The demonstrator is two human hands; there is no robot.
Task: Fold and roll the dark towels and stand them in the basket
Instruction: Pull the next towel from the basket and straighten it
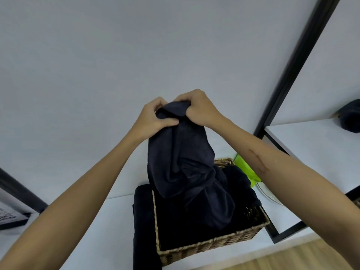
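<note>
A dark navy towel (179, 152) hangs crumpled from both my hands, held up above the wicker basket (212, 244). My left hand (153, 117) pinches its top edge from the left, and my right hand (196, 108) grips the same bunched edge from the right. The towel's lower end trails down into the basket, which holds more dark cloth (237, 184). Another dark towel (144, 221) lies against the basket's left side, draped over the shelf edge.
The basket stands on a white shelf (116, 215) against a white wall. A green object (245, 170) and a white plate (266, 193) sit behind it on the right. A black-framed mirror (292, 75) reflects a dark towel (350, 115). A framed picture (9, 217) stands at left.
</note>
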